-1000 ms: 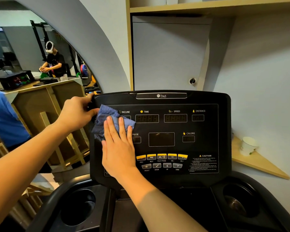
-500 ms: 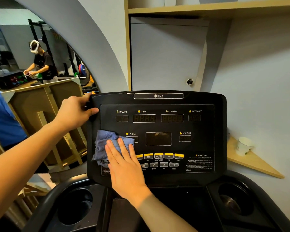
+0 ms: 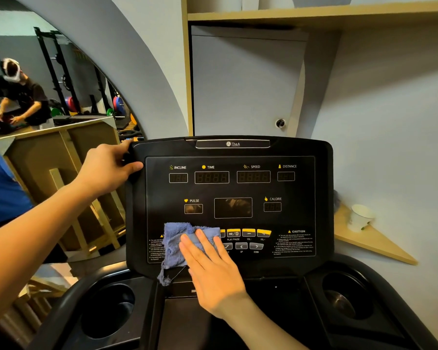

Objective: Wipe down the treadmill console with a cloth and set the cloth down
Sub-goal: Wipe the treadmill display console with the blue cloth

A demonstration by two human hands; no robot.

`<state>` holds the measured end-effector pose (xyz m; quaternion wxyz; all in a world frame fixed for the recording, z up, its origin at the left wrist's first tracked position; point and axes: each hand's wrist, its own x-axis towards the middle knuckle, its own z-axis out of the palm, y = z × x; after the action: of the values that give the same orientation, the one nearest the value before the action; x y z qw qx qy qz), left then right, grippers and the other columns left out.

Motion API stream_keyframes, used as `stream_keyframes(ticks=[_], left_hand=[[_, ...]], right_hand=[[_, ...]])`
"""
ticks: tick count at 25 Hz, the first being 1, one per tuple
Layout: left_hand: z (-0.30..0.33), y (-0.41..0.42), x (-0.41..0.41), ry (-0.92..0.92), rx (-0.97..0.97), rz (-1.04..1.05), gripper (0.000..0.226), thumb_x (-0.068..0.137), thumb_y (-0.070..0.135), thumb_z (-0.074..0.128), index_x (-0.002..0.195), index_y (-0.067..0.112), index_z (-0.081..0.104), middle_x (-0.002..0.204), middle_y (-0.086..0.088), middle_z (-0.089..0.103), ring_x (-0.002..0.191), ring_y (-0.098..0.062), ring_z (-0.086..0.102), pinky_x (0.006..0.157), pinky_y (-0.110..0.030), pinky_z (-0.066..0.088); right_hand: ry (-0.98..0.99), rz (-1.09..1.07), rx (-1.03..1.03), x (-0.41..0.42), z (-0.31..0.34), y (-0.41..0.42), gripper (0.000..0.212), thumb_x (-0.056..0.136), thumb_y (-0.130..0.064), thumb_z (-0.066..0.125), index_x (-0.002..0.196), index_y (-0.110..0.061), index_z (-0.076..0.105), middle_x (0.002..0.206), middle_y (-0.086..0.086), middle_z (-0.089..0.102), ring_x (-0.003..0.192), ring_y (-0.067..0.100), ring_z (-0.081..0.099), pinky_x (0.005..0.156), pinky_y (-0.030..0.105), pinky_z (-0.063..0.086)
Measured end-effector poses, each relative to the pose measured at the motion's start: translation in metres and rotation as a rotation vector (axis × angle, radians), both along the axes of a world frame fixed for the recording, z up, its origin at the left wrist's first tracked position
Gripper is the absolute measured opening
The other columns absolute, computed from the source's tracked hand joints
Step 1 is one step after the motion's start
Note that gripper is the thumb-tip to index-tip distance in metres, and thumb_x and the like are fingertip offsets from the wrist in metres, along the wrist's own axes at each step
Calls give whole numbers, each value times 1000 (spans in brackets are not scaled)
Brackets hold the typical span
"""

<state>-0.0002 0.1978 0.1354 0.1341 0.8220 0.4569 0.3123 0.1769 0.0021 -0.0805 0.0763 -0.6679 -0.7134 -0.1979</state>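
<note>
The black treadmill console (image 3: 299, 193) stands upright in front of me, with dark displays and a row of yellow buttons. A blue terry cloth (image 3: 177, 242) lies flat against its lower left part, over the left buttons, and one corner hangs past the bottom edge. My right hand (image 3: 213, 269) presses flat on the cloth, fingers spread and pointing up-left. My left hand (image 3: 109, 168) grips the console's upper left corner, thumb on the front face.
Two round cup holders (image 3: 109, 311) (image 3: 344, 296) flank the tray below the console. A white paper cup (image 3: 359, 218) sits on a wooden corner shelf at the right. A mirror at the left shows a person (image 3: 23, 97) and gym racks.
My right hand has slid the cloth down from the console's upper left, near INCLINE, to the lower left over the buttons. My left hand has kept its grip on the corner.
</note>
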Motion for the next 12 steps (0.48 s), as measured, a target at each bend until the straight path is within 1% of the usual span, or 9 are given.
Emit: stream_keyframes(ticks=[2, 3, 5, 7, 10, 12], left_hand=[[0, -2, 0, -4, -1, -4, 69, 86, 26, 72, 148, 17, 42, 132, -12, 63, 123, -27, 59, 106, -44, 43], [0, -2, 0, -8, -7, -6, 69, 86, 25, 72, 148, 17, 42, 133, -12, 63, 123, -27, 59, 105, -44, 43], [1, -3, 0, -11, -18, -10, 69, 86, 25, 71, 148, 17, 41, 134, -12, 62, 123, -27, 58, 105, -45, 43], [0, -3, 0, -8, -21, -11, 70, 86, 25, 71, 148, 17, 40, 134, -12, 62, 123, -28, 58, 105, -46, 44], [1, -4, -1, -11, -24, -9, 70, 87, 26, 71, 149, 18, 39, 134, -12, 62, 124, -28, 58, 105, -47, 44], [1, -5, -1, -10, -29, -9, 71, 87, 26, 71, 149, 18, 39, 134, -13, 61, 124, -28, 58, 104, -47, 45]], right_hand=[[7, -1, -6, 3, 1, -3, 72, 98, -39, 50, 160, -19, 18, 168, 0, 15, 156, 27, 10, 123, 49, 16], [11, -1, -2, 6, 1, -5, 73, 98, -38, 51, 160, -19, 18, 168, -1, 15, 156, 27, 10, 124, 49, 16], [22, 6, 16, 12, 0, -10, 70, 99, -36, 47, 160, -19, 18, 169, -1, 15, 157, 26, 9, 125, 50, 14], [28, 8, 38, 20, 0, -17, 68, 99, -33, 47, 160, -18, 22, 168, -1, 19, 156, 25, 11, 122, 48, 14], [42, 8, 97, 36, -3, -29, 63, 99, -30, 47, 158, -18, 30, 166, -1, 28, 155, 25, 17, 119, 48, 21], [46, 7, 130, 49, -6, -38, 62, 99, -27, 48, 158, -17, 31, 166, -1, 28, 155, 26, 18, 119, 50, 24]])
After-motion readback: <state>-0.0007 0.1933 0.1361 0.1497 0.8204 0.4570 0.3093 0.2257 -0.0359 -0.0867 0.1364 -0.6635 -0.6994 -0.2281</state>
